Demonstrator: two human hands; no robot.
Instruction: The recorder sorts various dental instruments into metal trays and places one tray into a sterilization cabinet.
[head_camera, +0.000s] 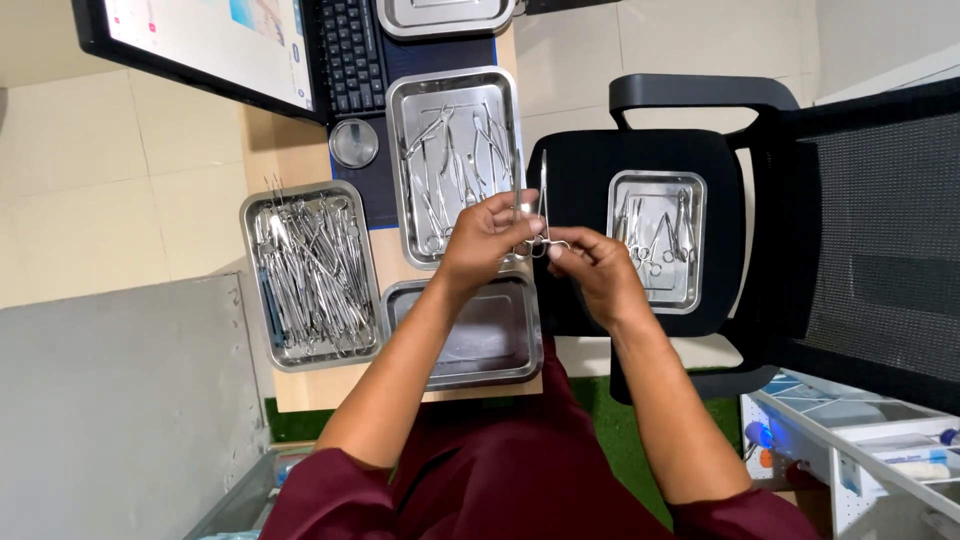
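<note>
My left hand (487, 238) and my right hand (597, 268) meet over the gap between the desk and a black chair. Together they hold a slim steel scissor-like instrument (542, 205) upright by its ring handles, its tip pointing away from me. Just behind my left hand lies a steel tray (397, 150) with several forceps and clamps spread out. Under my left wrist sits a deeper steel tray (520, 370) that looks bare inside.
A steel tray (262, 330) heaped with many instruments lies at the desk's left. A smaller tray (694, 290) with a few instruments rests on the black chair seat (585, 165). A round steel lid (354, 143), keyboard (352, 50) and monitor (200, 45) stand further back.
</note>
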